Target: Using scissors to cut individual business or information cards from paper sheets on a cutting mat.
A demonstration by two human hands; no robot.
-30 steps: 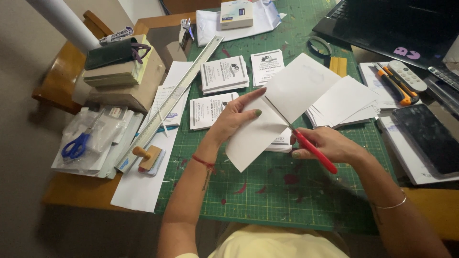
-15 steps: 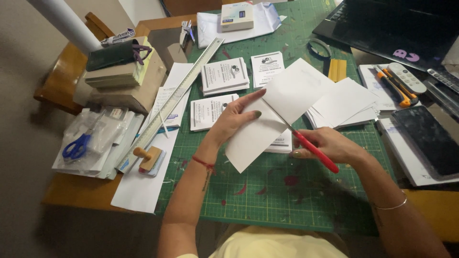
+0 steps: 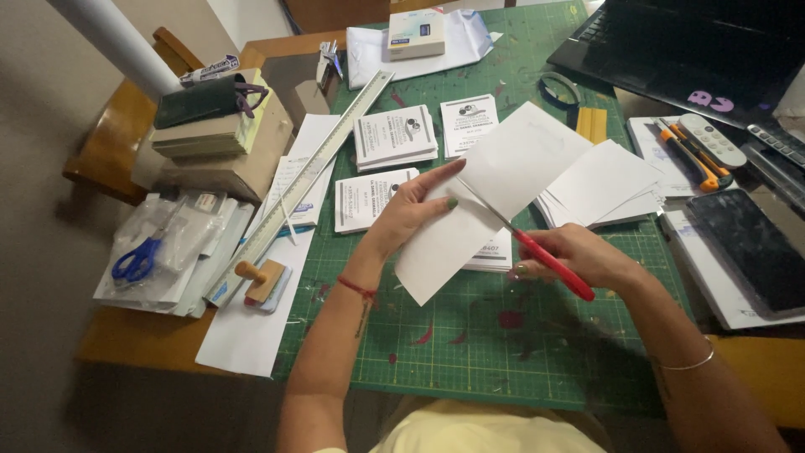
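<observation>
Two hands work above the green cutting mat (image 3: 470, 352) on the wooden table. Far left, near the table's left edge, blue-handled scissors (image 3: 138, 260) lie on clear plastic bags, with a long metal ruler (image 3: 310, 180) slanting along the mat's left edge. Next, the left hand (image 3: 411, 210) pinches a white sheet of paper (image 3: 503, 180) (held tilted, over the mat's middle), fingers closed on its edge. Red-handled scissors (image 3: 549, 264) bite into that sheet, gripped by the right hand (image 3: 579, 256). Further right lies a stack of white cards (image 3: 608, 180).
</observation>
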